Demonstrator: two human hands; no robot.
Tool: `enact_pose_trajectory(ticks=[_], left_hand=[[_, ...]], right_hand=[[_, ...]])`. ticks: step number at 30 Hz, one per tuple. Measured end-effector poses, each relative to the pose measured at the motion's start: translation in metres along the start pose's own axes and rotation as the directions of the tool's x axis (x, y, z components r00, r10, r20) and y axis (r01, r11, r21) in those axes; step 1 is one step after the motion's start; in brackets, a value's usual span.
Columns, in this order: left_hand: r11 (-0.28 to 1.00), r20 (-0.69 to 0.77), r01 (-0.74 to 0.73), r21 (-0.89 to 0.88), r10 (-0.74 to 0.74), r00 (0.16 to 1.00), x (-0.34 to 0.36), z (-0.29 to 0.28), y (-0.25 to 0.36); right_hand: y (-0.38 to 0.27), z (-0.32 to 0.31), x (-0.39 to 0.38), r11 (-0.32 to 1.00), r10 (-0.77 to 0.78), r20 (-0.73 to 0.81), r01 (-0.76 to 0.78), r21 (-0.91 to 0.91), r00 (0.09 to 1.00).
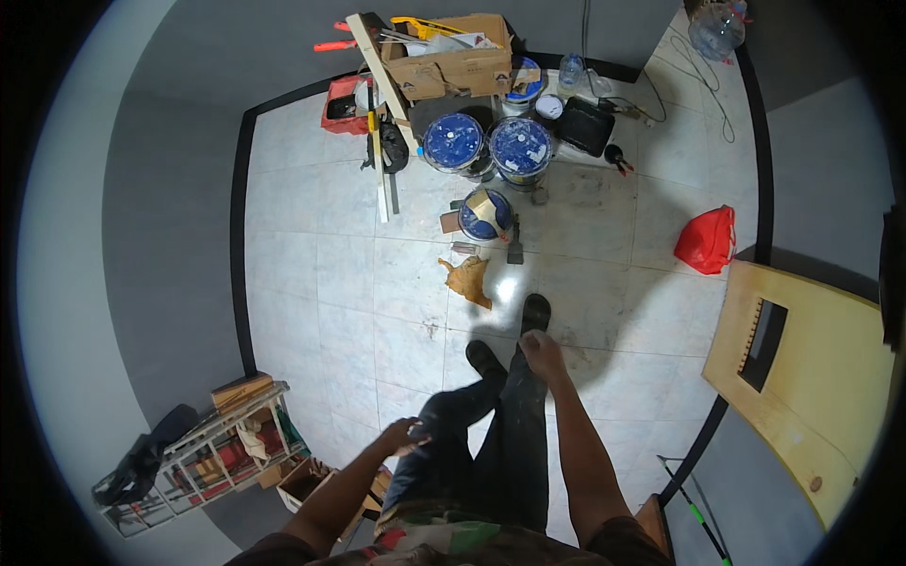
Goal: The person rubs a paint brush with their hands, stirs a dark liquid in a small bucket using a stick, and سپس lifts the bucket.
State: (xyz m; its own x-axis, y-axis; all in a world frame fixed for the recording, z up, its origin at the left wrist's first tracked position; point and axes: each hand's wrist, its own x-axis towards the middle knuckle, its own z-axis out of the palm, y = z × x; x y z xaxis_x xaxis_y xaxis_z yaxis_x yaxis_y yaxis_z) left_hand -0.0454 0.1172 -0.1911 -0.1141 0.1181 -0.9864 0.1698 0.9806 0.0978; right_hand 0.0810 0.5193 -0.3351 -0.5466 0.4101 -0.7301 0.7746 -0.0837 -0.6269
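Looking down, we see our left hand [406, 437] hanging released over the thigh [449, 413] at lower centre, while our right hand [543, 355], right of centre, has its fingers curled and we cannot tell whether it grips anything; beyond our shoes [536, 313], a ragged brown scrap [468, 280] lies on the tiled floor [321, 255] near the frame's centre, below a blue-lidded bucket [479, 227] and a dark flat-bladed tool [515, 249]; a cardboard box [453, 75] sits at top centre
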Motion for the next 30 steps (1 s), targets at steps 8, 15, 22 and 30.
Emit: enact_pose_trajectory(ticks=[8, 15, 22, 30], left_hand=[[0.881, -0.537, -0.363, -0.303, 0.157, 0.829, 0.189, -0.029, 0.088], [0.831, -0.724, -0.549, 0.088, 0.432, 0.538, 0.406, -0.045, 0.063], [0.65, -0.77, -0.76, 0.001, 0.485, 0.414, 0.556, -0.094, 0.109], [0.688, -0.647, -0.677, 0.261, 0.645, 0.406, 0.495, -0.079, 0.114]], right_hand=[[-0.022, 0.133, 0.194, 0.938, -0.299, -0.006, 0.295, 0.18, 0.954], [0.001, 0.155, 0.292, 0.848, -0.299, 0.319, 0.404, -0.344, 0.899], [-0.08, 0.127, 0.343, 0.543, -0.731, 0.109, 0.671, -0.505, 0.674], [-0.028, 0.086, 0.392, 0.591, -0.42, 0.287, 0.5, -0.633, 0.861]])
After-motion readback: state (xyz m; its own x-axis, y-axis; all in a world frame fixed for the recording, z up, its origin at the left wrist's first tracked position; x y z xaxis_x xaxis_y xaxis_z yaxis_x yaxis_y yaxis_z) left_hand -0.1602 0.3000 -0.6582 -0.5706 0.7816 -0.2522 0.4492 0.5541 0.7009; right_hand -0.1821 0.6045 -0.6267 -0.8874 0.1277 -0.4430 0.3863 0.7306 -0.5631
